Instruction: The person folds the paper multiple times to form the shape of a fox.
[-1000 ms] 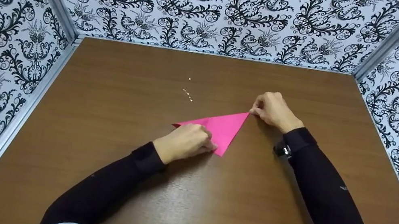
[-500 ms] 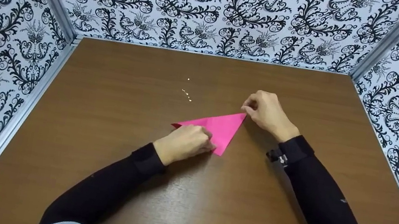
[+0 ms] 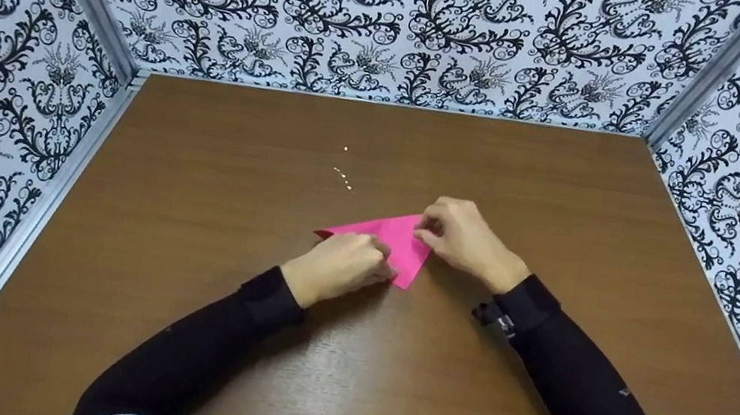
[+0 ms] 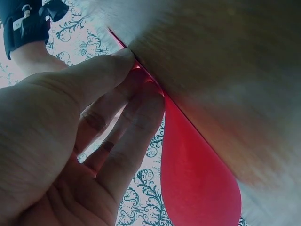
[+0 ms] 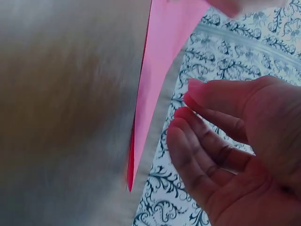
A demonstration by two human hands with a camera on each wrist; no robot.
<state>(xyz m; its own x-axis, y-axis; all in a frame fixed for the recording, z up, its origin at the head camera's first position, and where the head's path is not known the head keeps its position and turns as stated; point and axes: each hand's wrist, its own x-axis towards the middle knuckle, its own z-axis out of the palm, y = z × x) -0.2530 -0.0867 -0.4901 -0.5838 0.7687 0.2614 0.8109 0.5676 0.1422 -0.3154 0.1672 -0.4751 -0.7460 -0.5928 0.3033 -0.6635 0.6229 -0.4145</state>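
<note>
On the brown table (image 3: 337, 392) lies a folded sheet of pink paper (image 3: 412, 264), roughly a triangle. My left hand (image 3: 340, 267) pinches its near edge; in the left wrist view the thumb is on one side of the edge, fingers on the other, and the pink paper (image 4: 200, 179) bulges below them. My right hand (image 3: 470, 244) hovers over the paper's right part and hides its right corner in the head view. In the right wrist view, the right hand's fingers (image 5: 188, 146) are loosely bent, apart from the paper and holding nothing.
Small light specks (image 3: 343, 176) lie on the table beyond the paper. Walls with a black-and-white scroll pattern (image 3: 373, 18) enclose the table at the back and both sides, with grey metal posts (image 3: 717, 71) at the corners. Dark bands cover both forearms.
My right hand has let go of the paper's right corner and moved left and nearer, over the paper. The left hand keeps its pinch in place.
</note>
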